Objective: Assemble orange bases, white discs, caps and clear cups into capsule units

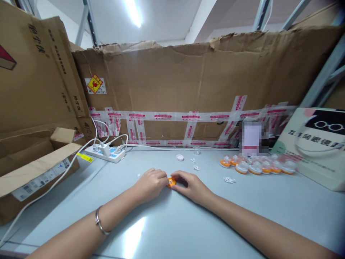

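Note:
Between my two hands, low over the middle of the table, is a small round orange plastic base (171, 182) with something pale on its face. My right hand (190, 183) pinches its right edge between thumb and forefinger. My left hand (152, 184) is closed at its left side, fingers curled; whether it grips the base or a tiny part cannot be made out. Beyond the hands lie a white round cap (180, 157), two small white pieces (196, 167) and a clear cup (197, 150). A flat white perforated part (229, 180) lies to the right.
Several clear-topped orange-based units (254, 167) stand grouped at the right, by a printed box (309, 151). A power strip (107, 153) with white cables and an open carton (40, 165) are at the left. A cardboard wall (167, 79) closes off the back.

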